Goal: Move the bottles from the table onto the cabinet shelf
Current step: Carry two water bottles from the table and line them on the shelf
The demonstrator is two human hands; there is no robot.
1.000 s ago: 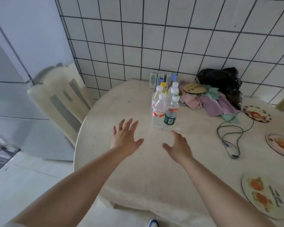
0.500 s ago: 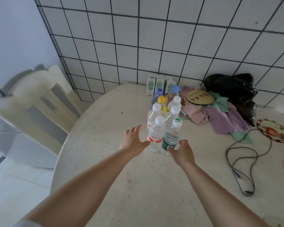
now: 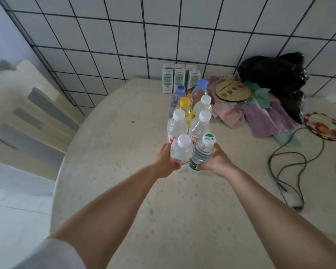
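Several plastic bottles stand in a tight cluster on the round beige table. My left hand is wrapped around the nearest white-capped bottle with a red label. My right hand grips the green-capped bottle with a green label beside it. Behind them stand two more white-capped bottles, a yellow-capped bottle and two blue-capped bottles. The cabinet shelf is out of sight.
Three small drink cartons line the tiled wall. Pink and purple cloths, a round mat and a black bag lie to the right. A black cable and patterned coasters sit further right. A chair stands on the left.
Both hands have reached forward from open above the table and closed around the two nearest bottles. The view has moved closer to the cluster.
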